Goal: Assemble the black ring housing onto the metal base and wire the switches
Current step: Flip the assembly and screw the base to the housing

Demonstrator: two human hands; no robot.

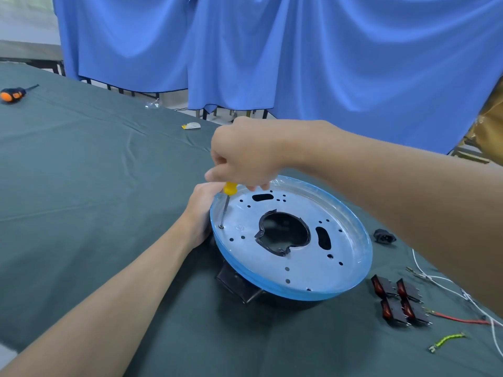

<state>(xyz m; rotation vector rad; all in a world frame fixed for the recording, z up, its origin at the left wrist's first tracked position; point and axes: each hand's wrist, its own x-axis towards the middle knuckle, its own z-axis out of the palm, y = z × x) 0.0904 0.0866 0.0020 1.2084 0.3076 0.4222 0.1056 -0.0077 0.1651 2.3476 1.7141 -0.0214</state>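
Head view, right hand (245,156) curled round a yellow-handled screwdriver (228,198), tip in a hole at the left edge of the metal base (307,268) (blue film on its rim), left hand (200,210) gripping that rim just beside, black ring housing (239,287) underneath, switches (400,300) apart at right.

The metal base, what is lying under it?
A black housing shows under the metal base at its near edge, on the green cloth. The rest of it is covered by the base.
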